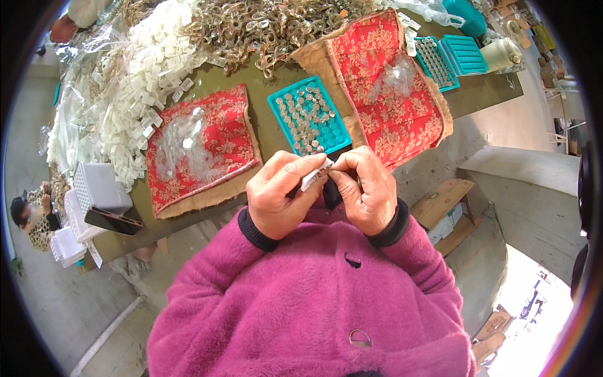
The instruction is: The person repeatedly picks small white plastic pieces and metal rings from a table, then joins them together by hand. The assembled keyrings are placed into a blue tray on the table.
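Note:
Close to my chest, at the near edge of the table, both hands meet around a small white card (316, 175). My left hand (276, 191) pinches the card between thumb and fingers. The thumb and forefinger of my right hand (367, 191) are pressed together at the card's right end; whatever they grip is too small to make out. Just beyond my hands lies a teal tray (340, 139) with rows of round, shiny pieces, its near right part showing bare teal wells.
Red floral cloths (235, 135) flank the tray, with clear plastic bits (188, 147) on them. Behind are heaps of white tags (160, 63) and tangled brownish loops (270, 28). More teal trays (463, 55) stand far right, white racks (103, 188) left. A person (38, 217) is at far left.

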Tool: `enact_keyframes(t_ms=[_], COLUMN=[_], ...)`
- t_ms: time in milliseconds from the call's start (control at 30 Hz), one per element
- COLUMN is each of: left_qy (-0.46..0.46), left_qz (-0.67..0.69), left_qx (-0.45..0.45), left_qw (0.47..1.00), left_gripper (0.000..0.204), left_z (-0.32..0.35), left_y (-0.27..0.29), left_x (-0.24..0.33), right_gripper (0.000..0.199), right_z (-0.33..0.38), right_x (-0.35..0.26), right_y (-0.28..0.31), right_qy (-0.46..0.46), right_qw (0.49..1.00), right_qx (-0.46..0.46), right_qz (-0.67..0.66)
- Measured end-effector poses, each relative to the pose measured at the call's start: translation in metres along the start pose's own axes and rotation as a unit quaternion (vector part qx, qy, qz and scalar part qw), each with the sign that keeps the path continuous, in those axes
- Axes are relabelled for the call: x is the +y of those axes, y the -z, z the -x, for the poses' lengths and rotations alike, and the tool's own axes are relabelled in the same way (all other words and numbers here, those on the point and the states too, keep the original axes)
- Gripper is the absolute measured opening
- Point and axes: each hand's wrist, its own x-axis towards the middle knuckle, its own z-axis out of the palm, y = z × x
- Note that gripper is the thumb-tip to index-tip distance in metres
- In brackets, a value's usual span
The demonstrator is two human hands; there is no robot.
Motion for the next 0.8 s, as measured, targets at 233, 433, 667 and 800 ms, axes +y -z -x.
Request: enact_keyframes(t_ms=[233, 433, 667, 800], left_qy=[0.143, 0.357, 0.416, 0.424], left_qz=[0.282, 0.607, 0.573, 0.538], left_qx=[-0.025, -0.041, -0.044, -0.043], left_qw=[0.948, 0.708, 0.704, 0.727], left_gripper=[0.037, 0.033, 0.028, 0.025], left_z=[0.006, 0.012, 0.021, 0.024], left_y=[-0.001, -0.001, 0.027, 0.043], left_x=[-0.008, -0.028, -0.045, -0.051], right_gripper=[0.013, 0.014, 0.016, 0.027], right_z=[0.0, -0.003, -0.007, -0.022], right_x=[-0.003, 0.001, 0.01, 0.021], right_y=[0.005, 0.004, -0.005, -0.01], right_qy=[-0.211, -0.337, -0.2, 0.027], right_qw=[0.965, 0.868, 0.973, 0.983], right_qx=[-0.053, -0.098, -0.012, -0.039], right_qz=[-0.146, -0.35, -0.115, 0.177])
